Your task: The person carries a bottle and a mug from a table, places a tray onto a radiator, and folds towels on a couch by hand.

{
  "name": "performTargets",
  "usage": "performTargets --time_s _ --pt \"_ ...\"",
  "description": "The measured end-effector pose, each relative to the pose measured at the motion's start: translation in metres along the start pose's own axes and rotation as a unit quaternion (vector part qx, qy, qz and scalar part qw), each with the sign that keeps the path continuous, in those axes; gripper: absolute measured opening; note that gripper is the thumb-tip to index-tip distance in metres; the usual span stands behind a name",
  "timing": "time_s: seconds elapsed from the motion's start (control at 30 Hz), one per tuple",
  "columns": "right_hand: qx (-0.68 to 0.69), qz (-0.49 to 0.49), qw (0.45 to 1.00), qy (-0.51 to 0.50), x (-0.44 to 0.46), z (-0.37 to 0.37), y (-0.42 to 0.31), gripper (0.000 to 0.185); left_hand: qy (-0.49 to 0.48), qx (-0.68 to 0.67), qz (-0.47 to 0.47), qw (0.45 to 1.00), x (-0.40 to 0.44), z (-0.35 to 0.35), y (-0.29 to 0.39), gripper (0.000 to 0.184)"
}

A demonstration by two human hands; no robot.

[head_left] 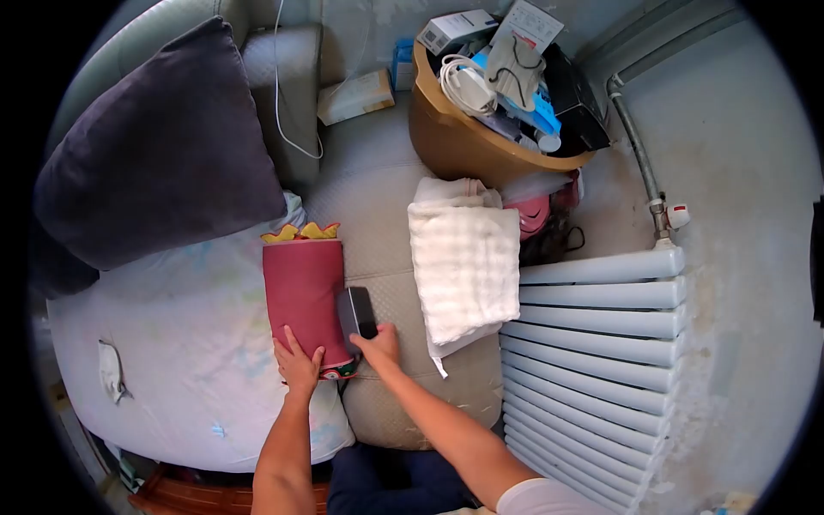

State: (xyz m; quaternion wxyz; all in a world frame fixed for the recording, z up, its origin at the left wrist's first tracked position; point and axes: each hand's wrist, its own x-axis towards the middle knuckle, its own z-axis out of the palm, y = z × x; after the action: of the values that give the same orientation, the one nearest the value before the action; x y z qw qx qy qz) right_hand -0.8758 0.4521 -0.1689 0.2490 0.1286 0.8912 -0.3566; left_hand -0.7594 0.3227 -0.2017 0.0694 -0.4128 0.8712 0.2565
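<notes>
A dark red cushion (302,287) with yellow pointed trim at its far end lies where the sheet meets the grey sofa seat. My left hand (299,365) rests on its near end, fingers spread and thumb apart. In my right hand (378,345) is a dark grey rectangular block (358,312), gripped at its near end and standing against the cushion's right side. What kind of thing the block is, I cannot make out. Green and red patterned fabric (340,371) peeks out at the cushion's near edge.
Folded white cloths (464,266) lie to the right, beside a white radiator (592,322). Behind them stands a brown tub (446,129) full of boxes and cables. A large dark pillow (163,146) leans at the left. A white cable (277,94) hangs over the sofa arm.
</notes>
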Motion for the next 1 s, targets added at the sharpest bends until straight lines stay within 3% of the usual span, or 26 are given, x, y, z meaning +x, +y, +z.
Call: performTargets --time_s 0.03,0.1,0.17,0.23,0.3,0.4,0.5,0.63,0.7,0.77,0.83,0.9,1.0 --pt "0.023 -0.008 0.999 -0.023 -0.006 -0.016 0.006 0.064 -0.005 -0.002 0.004 1.0 0.002 0.0 0.001 0.091" --pt "0.153 0.065 0.982 -0.094 -0.02 -0.052 0.022 0.056 -0.037 -0.001 -0.024 0.999 0.004 -0.008 0.006 0.091" --pt "0.211 0.04 0.97 -0.115 -0.038 -0.101 0.021 0.05 -0.058 0.004 -0.037 0.998 0.003 -0.011 0.007 0.092" --pt "0.221 0.085 0.96 -0.148 -0.067 -0.171 -0.038 0.052 -0.058 0.008 -0.043 0.997 0.004 -0.009 0.008 0.093" --pt "0.267 0.045 0.948 -0.168 -0.072 -0.223 -0.068 0.05 -0.042 0.007 -0.027 0.999 0.003 -0.009 0.009 0.093" --pt "0.265 -0.089 0.954 -0.108 -0.062 -0.288 -0.125 0.044 -0.018 0.0 0.003 1.0 0.001 -0.002 -0.001 0.092" --pt "0.199 -0.265 0.943 0.029 -0.019 -0.333 -0.19 0.046 -0.015 0.003 0.006 1.0 0.004 -0.003 0.002 0.091" --pt "0.165 -0.386 0.891 0.171 0.061 -0.35 -0.274 0.048 -0.021 -0.005 -0.004 1.0 0.004 -0.005 0.004 0.092" --pt "0.097 -0.379 0.881 0.266 0.11 -0.345 -0.295 0.053 -0.024 -0.016 -0.002 1.0 0.004 -0.002 0.003 0.092" --pt "-0.096 -0.397 0.824 0.393 0.143 -0.336 -0.306 0.058 -0.024 -0.021 -0.008 0.999 0.007 0.003 -0.003 0.092" --pt "-0.195 -0.353 0.823 0.4 0.163 -0.326 -0.307 0.059 0.001 -0.055 0.045 0.997 0.01 0.005 -0.006 0.091" --pt "-0.267 -0.334 0.83 0.357 0.191 -0.322 -0.309 0.056 -0.006 -0.065 0.041 0.997 0.01 0.004 -0.006 0.091" --pt "-0.31 -0.432 0.777 0.337 0.25 -0.348 -0.305 0.058 -0.045 -0.066 -0.022 0.997 0.013 -0.014 0.005 0.089"
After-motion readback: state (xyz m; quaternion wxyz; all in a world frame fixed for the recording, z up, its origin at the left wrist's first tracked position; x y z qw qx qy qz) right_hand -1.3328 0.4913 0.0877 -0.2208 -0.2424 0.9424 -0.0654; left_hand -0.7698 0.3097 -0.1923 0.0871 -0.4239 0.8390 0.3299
